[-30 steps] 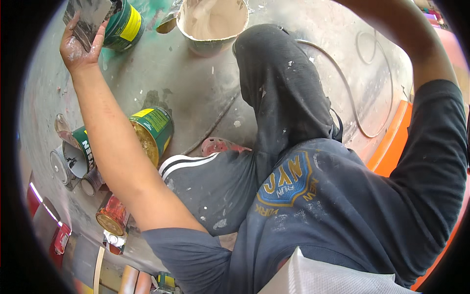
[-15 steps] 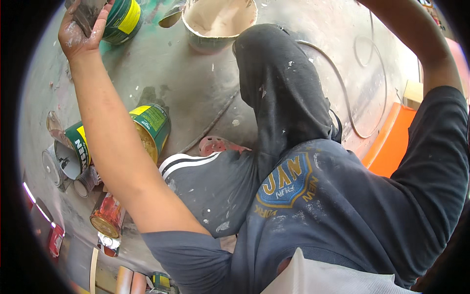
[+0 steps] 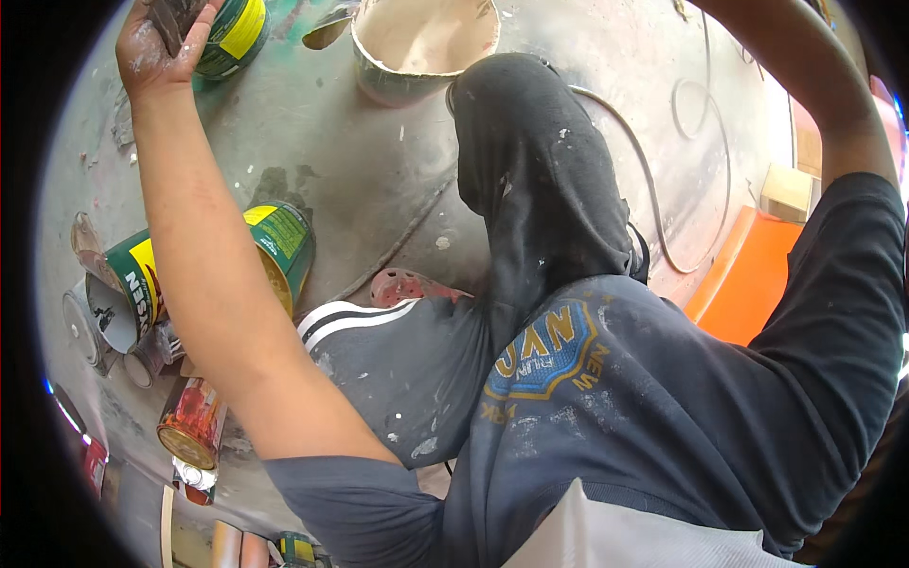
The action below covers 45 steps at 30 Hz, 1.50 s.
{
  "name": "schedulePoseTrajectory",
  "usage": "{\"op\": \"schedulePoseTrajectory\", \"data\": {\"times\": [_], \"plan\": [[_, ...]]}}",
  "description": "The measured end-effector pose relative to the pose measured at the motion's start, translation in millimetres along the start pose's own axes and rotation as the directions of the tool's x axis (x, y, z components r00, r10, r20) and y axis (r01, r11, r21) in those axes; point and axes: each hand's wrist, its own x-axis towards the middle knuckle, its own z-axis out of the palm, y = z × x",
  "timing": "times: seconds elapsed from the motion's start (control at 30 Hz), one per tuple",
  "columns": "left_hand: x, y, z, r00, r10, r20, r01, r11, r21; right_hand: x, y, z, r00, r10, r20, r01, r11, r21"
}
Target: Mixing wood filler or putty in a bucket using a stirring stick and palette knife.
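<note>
Plainly, the bucket point(image 3: 382, 81) holds beige paste point(image 3: 426, 36); fingers point(image 3: 197, 36), a plate point(image 3: 172, 23).

dull smeared plate point(image 3: 174, 21), glossy red metal tin point(image 3: 193, 417), matt cloth trousers point(image 3: 544, 161)

1 dark plate point(image 3: 174, 23), 1 bucket point(image 3: 400, 85), 4 green cans point(image 3: 284, 233)

- Bright, diffuse light; floor point(image 3: 606, 57) washes out pale toward upper right.
- Right forearm point(image 3: 805, 66) reads darker against it.
- Left hand point(image 3: 153, 59) well lit, near vignette.
- Heavy fisheye: black corners, bowed edges.
- Center reasonably sharp.
</note>
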Motion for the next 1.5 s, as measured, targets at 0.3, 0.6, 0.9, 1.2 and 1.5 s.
{"op": "schedulePoseTrajectory", "data": {"times": [0.3,0.6,0.9,1.2,1.5], "plan": [[-15,9,-1,0.996,0.063,-0.066,-0.057,0.995,0.078,81,-32,11,0.967,-0.252,-0.036,0.235,0.939,-0.252],[1,2,-22,0.988,0.035,0.151,-0.031,0.999,-0.028,71,-26,49,0.97,-0.168,0.175,0.097,0.93,0.354],[14,-9,-14,0.995,-0.035,0.094,0.039,0.998,-0.04,-6,-23,65,0.902,0.264,0.341,-0.431,0.579,0.692],[11,2,-15,0.999,-0.011,0.036,0.013,0.998,-0.069,21,-17,47,0.946,0.203,-0.253,-0.153,0.967,0.204],[-12,14,7,1.0,-0.008,-0.014,0.009,0.998,0.062,44,-61,37,0.891,-0.338,-0.303,0.343,0.939,-0.036]]}}
